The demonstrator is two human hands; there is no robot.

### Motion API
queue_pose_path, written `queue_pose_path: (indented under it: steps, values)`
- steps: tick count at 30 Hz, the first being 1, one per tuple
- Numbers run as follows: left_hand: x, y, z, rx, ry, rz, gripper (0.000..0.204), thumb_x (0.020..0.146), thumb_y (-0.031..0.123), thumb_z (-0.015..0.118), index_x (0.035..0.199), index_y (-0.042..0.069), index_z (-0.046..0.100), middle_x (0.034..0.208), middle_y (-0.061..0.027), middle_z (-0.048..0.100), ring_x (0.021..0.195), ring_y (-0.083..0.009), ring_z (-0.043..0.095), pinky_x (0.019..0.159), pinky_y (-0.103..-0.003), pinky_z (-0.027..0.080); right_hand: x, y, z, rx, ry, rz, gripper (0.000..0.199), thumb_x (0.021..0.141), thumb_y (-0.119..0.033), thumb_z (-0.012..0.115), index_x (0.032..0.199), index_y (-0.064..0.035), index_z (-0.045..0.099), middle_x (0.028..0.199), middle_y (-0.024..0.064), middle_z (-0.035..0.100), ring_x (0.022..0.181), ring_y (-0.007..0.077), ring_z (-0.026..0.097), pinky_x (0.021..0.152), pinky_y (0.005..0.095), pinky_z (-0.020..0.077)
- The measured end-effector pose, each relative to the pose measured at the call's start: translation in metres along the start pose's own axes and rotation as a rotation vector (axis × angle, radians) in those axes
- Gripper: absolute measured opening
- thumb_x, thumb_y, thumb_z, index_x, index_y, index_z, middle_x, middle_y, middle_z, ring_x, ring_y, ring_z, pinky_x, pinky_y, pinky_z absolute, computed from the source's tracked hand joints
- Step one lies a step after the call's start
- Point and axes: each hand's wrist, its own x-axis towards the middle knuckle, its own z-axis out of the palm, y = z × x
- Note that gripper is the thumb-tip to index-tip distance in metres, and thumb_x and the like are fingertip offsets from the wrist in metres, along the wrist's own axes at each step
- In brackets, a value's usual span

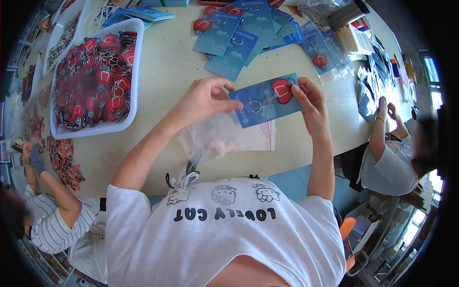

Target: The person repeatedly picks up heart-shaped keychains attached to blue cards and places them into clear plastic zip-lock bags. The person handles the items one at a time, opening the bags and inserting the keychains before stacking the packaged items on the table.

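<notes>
A blue printed card (265, 114) is held up over the table, tilted, between my two hands. My left hand (205, 100) pinches its left end between thumb and fingers. At the upper right corner my right hand (311, 103) grips it, thumb on top. On the card lies a keychain with a red heart-shaped charm (282, 91), a short chain and a metal ring (256, 106). Just below the card, clear plastic bags (210, 136) lie on the table near its front edge.
A white bin (139, 81) full of red keychains stands at the left. Blue cards (232, 57), some with keychains, spread across the back of the table (167, 52). Bagged cards (321, 52) lie to the right. Co-workers sit on both sides.
</notes>
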Motion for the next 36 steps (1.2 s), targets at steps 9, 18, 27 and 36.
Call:
queue_pose_path:
  steps: [9,18,27,36]
  values:
    - [-0.001,-0.011,-0.008,0.003,-0.303,-0.042,0.022,0.079,0.003,0.072,0.098,-0.006,0.066,0.086,-0.0093,0.071,0.077,-0.011,0.067,0.074,-0.024,0.05,-0.009,0.002,0.01,0.007,0.053,0.005,0.017,0.089,-0.009,0.065,0.101,0.0022,0.061,0.092,0.0034,0.063,0.083,0.0072,0.059,0.076,0.0215,0.0457]
    - [0.004,0.002,-0.01,0.02,-0.341,-0.166,0.018,0.082,0.011,0.072,0.093,-0.002,0.068,0.084,-0.0099,0.071,0.067,-0.0118,0.068,0.06,-0.021,0.045,-0.015,-0.011,-0.004,-0.417,0.077,-0.193,0.017,0.085,-0.004,0.067,0.1,-0.0004,0.06,0.087,0.0025,0.066,0.078,0.0064,0.06,0.07,0.0194,0.0432]
    - [0.006,0.002,-0.004,0.275,-0.267,-0.014,0.026,0.077,0.02,0.077,0.089,-0.003,0.071,0.074,-0.0074,0.069,0.063,-0.0108,0.058,0.061,-0.026,0.045,-0.016,-0.012,0.004,-0.466,-0.196,-0.068,0.018,0.08,-0.004,0.071,0.094,-0.0021,0.061,0.087,0.0029,0.067,0.076,0.0102,0.062,0.069,0.0249,0.0461]
    - [0.001,0.022,0.01,0.223,-0.197,0.057,0.023,0.076,0.017,0.078,0.09,-0.001,0.073,0.069,-0.0008,0.065,0.065,-0.0057,0.051,0.064,-0.024,0.044,-0.016,0.003,0.027,-0.335,-0.1,-0.075,0.019,0.077,-0.004,0.074,0.092,-0.0004,0.062,0.08,0.0044,0.066,0.069,0.0119,0.06,0.064,0.0262,0.0459]
